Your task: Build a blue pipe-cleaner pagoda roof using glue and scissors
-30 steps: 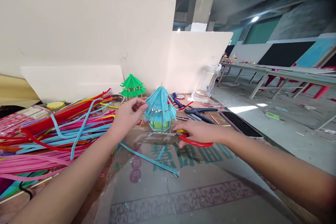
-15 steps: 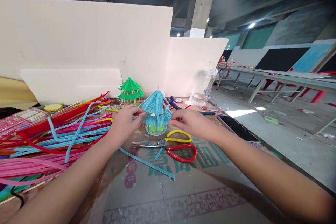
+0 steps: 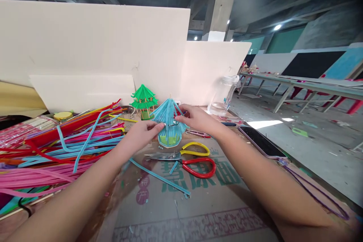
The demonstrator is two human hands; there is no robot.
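White boards [image 3: 93,41] back the bench; concrete pillar [image 3: 218,3], ceiling lights [image 3: 277,27].

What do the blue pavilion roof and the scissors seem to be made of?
Blue pavilion roof: apparently fuzzy pipe cleaners, matte; thin strands fan down like those piled at left. Scissors: shiny metal blades, glossy handles, one yellow, one red, likely plastic-coated.

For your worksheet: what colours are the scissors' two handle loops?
On the scissors, one loop is yellow, the other red; head view.
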